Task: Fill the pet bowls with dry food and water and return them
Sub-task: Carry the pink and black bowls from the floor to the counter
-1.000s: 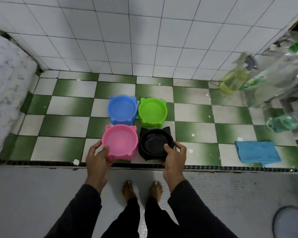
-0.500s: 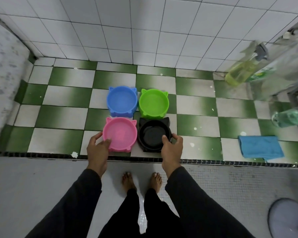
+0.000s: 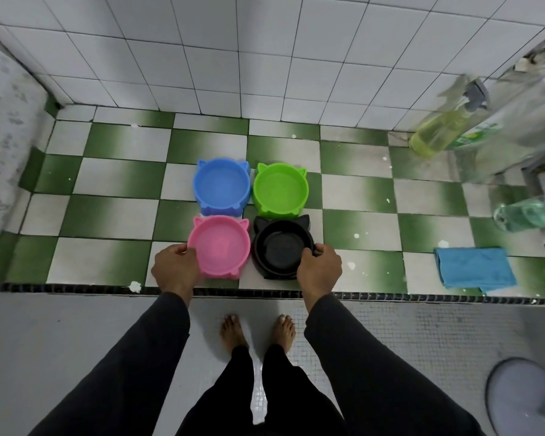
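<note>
You have four round plastic pet bowls with cat-ear rims on the green-and-white checked tile floor [image 3: 114, 212], set two by two and touching or nearly so. All four look empty, though a shallow film of water would be hard to make out.

At 9 o'clock of the group, your left hand [image 3: 175, 269] grips the near-left rim of the pink cat-eared bowl [image 3: 219, 247], fingers curled over the edge; the thumb is hidden behind the hand. At 12 o'clock from the pink one sits the blue cat-eared bowl [image 3: 222, 185], untouched. To its 3 o'clock is the lime-green cat-eared bowl [image 3: 280, 188], and at 6 o'clock from that, the black cat-eared bowl [image 3: 282, 248], whose right rim your right hand [image 3: 320, 267] pinches, thumb on top and fingers wrapped outside.

Just at 6 o'clock of the near pair runs a dark mosaic border strip [image 3: 422, 298] where the checked floor meets the grey floor under your two bare feet [image 3: 257, 330]. Bare tile lies open at 9 o'clock and 3 o'clock of the bowls.

Farther at 3 o'clock lies one folded blue cloth [image 3: 474, 270]. Beyond it, at roughly 2 o'clock, stand one yellow-green spray bottle [image 3: 441, 129] and one clear green-tinted bottle [image 3: 527, 214], both blurred and partly cut off by the frame edge. One pale grey slipper [image 3: 526, 398] is cropped at 4 o'clock.
</note>
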A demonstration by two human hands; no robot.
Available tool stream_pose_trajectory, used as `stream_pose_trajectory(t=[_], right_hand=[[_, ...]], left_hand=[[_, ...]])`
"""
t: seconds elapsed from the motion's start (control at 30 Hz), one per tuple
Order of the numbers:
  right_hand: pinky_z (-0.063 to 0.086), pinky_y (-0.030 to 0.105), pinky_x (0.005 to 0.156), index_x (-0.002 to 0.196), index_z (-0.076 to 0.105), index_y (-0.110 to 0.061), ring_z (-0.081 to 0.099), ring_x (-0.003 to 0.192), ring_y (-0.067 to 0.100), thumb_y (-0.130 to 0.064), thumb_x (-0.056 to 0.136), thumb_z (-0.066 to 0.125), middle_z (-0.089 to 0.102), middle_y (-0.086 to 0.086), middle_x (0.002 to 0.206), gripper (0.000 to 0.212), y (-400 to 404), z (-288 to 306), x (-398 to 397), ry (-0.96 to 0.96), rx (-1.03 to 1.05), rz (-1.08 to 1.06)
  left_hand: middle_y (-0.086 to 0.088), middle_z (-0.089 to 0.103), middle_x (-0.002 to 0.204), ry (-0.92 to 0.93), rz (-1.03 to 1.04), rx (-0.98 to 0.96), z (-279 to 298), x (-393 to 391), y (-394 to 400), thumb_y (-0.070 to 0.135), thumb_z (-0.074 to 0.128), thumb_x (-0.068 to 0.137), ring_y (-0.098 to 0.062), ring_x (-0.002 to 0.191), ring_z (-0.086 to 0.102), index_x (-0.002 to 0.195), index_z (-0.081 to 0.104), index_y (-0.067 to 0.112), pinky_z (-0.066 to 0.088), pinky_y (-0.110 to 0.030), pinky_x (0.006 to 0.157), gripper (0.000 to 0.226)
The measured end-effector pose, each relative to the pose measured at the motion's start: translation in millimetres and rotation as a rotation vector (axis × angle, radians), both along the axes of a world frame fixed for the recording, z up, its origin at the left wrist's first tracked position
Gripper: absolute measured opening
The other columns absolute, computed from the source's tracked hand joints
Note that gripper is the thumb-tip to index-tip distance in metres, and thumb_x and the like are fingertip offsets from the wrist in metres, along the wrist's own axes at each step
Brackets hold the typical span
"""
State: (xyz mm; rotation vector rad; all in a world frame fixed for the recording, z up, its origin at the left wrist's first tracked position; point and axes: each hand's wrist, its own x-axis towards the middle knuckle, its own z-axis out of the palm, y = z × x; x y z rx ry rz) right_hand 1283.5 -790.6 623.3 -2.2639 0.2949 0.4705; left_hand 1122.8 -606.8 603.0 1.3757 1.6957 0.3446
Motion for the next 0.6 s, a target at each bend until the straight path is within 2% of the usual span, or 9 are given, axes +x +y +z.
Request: stream_pose_trajectory(t=[0.1,0.17,0.23,0.3,0.33,0.4,0.43,0.5,0.6], right_hand=[[0.036,0.014,0.062,0.095,0.071,-0.009,0.062,0.086,0.032,-0.014,0.091,0.064,0.067,0.010,0.089,0.009,-1,0,2,0.033,-0.034,0.042],[0.030,0.012,0.044,0.068,0.057,-0.013,0.052,0.068,0.029,-0.009,0.088,0.063,0.055,0.002,0.064,0.021,-2,0,2,0.021,-0.063,0.066],[0.027,0.019,0.045,0.061,0.049,-0.014,0.049,0.066,0.029,-0.008,0.088,0.062,0.052,0.004,0.061,0.031,-5,0,3,0.025,-0.101,0.094],[0.037,0.027,0.062,0.075,0.062,-0.006,0.057,0.079,0.034,-0.010,0.090,0.061,0.065,0.016,0.082,0.016,-5,2,2,0.065,-0.124,0.153],[0.043,0.030,0.072,0.094,0.068,-0.001,0.061,0.092,0.036,-0.011,0.092,0.060,0.068,0.020,0.099,0.013,-5,3,1,0.072,-0.127,0.188],[0.047,0.037,0.092,0.128,0.062,-0.001,0.058,0.116,0.038,-0.014,0.094,0.059,0.063,0.020,0.123,0.037,-5,6,1,0.084,-0.143,0.265],[0.047,0.039,0.098,0.136,0.057,-0.002,0.055,0.121,0.039,-0.015,0.094,0.059,0.061,0.020,0.129,0.044,-4,10,0,0.088,-0.148,0.297],[0.047,0.043,0.103,0.143,0.049,-0.003,0.051,0.127,0.040,-0.018,0.093,0.060,0.056,0.021,0.135,0.053,-4,16,-1,0.099,-0.152,0.352],[0.046,0.047,0.105,0.142,0.047,-0.003,0.050,0.127,0.040,-0.023,0.093,0.063,0.054,0.021,0.137,0.055,-5,22,0,0.102,-0.163,0.432]], left_hand=[[-0.007,0.077,0.098,0.031,-0.019,-0.011,0,-1,0,0.012,0.068,0.094,-0.026,0.087,0.073,0.110,0.078,0.010,0.063,-0.041,0.078,0.019],[-0.009,0.077,0.101,0.044,-0.032,-0.015,3,0,0,0.011,0.067,0.095,-0.029,0.092,0.073,0.113,0.078,0.009,0.064,-0.047,0.084,0.021],[-0.008,0.076,0.107,0.043,-0.041,-0.003,7,3,0,0.012,0.065,0.096,-0.027,0.093,0.071,0.117,0.076,0.009,0.062,-0.044,0.086,0.023],[-0.006,0.075,0.108,0.059,-0.072,0.022,11,5,-2,0.013,0.062,0.098,-0.023,0.088,0.067,0.118,0.075,0.009,0.058,-0.036,0.075,0.024],[-0.005,0.073,0.106,0.077,-0.106,0.036,12,6,-3,0.013,0.060,0.098,-0.020,0.084,0.064,0.118,0.074,0.009,0.053,-0.028,0.067,0.024],[-0.004,0.070,0.102,0.116,-0.198,0.058,15,6,-6,0.013,0.057,0.098,-0.018,0.079,0.059,0.117,0.072,0.008,0.039,-0.018,0.056,0.025],[-0.006,0.070,0.102,0.139,-0.254,0.069,18,6,-6,0.013,0.057,0.098,-0.020,0.080,0.058,0.119,0.071,0.006,0.036,-0.017,0.054,0.026],[-0.013,0.072,0.109,0.175,-0.360,0.075,22,3,-4,0.013,0.057,0.098,-0.024,0.083,0.062,0.124,0.068,0.003,0.044,-0.020,0.054,0.031],[-0.021,0.068,0.120,0.234,-0.482,0.071,30,0,2,0.016,0.055,0.099,-0.036,0.097,0.068,0.131,0.062,0.003,0.062,-0.044,0.075,0.036]])
